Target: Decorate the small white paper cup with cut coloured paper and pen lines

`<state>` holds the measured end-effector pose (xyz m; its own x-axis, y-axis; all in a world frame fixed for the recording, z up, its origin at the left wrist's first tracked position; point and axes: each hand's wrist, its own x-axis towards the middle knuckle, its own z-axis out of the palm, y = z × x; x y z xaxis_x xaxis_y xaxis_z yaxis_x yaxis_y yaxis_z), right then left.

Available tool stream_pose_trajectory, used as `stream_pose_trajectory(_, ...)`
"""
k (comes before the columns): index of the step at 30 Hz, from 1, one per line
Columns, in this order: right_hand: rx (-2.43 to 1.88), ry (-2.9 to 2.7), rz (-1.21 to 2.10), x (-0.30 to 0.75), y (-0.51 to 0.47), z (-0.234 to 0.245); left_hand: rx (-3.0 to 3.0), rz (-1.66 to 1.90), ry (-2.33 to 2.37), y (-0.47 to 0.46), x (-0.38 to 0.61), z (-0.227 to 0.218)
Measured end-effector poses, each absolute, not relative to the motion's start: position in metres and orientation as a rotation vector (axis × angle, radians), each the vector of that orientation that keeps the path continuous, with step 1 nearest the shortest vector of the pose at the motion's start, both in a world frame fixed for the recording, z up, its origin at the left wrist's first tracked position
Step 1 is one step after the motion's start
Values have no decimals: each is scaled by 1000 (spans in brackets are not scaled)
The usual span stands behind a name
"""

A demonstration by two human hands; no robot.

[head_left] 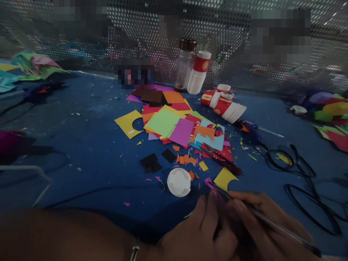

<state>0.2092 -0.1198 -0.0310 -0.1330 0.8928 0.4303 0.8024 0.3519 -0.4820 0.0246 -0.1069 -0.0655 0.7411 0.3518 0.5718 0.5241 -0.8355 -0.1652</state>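
Note:
At the bottom centre my left hand [199, 232] is closed, its fingertips pinching a small purple paper piece [208, 181]. My right hand [268, 214] grips a slim dark-tipped pen [272, 221], whose tip lies against the purple piece. Just beyond the left fingers rests a white round paper cup base [178, 182]. A yellow paper scrap [225, 178] with a curved cut-out lies ahead of the right hand. Scissors [224, 161] with dark red handles lie past it, beside a pile of coloured paper sheets [164, 121]. Part of the purple piece is hidden by my fingers.
Stacked paper cups [199, 74] stand by a clear bottle [185, 67] against the perforated metal screen [130, 40]. More cups [223, 105] lie on their side. A glue gun [251, 131] trails a looped black cord [312, 195] at right. Another glue gun [39, 90] lies left.

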Motion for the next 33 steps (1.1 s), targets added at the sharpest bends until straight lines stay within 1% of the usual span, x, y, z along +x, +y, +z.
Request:
stream_pose_trajectory(7, -1462, -1989, 137, 209, -118, -27, -2618, -776, -692, -107, 23, -69)
stream_pose_trajectory(12, -1463, -2080, 170, 214, -121, -29, -2656, -751, -664, -109, 24, -74)
stream_pose_trajectory(16, -1450, -2023, 163, 211, -118, -29, -2671, -676, -644, -110, 24, -76)
stream_pose_trajectory(23, -1453, -1971, 127, 204, -115, -22, -2615, -771, -702, -109, 25, -74)
stream_pose_trajectory(30, -1527, -2005, 184, 210, -118, -26, -2619, -723, -685, -109, 23, -74)
stream_pose_trajectory(33, -1524, -1985, 159, 207, -116, -24, -2636, -723, -690, -110, 23, -76)
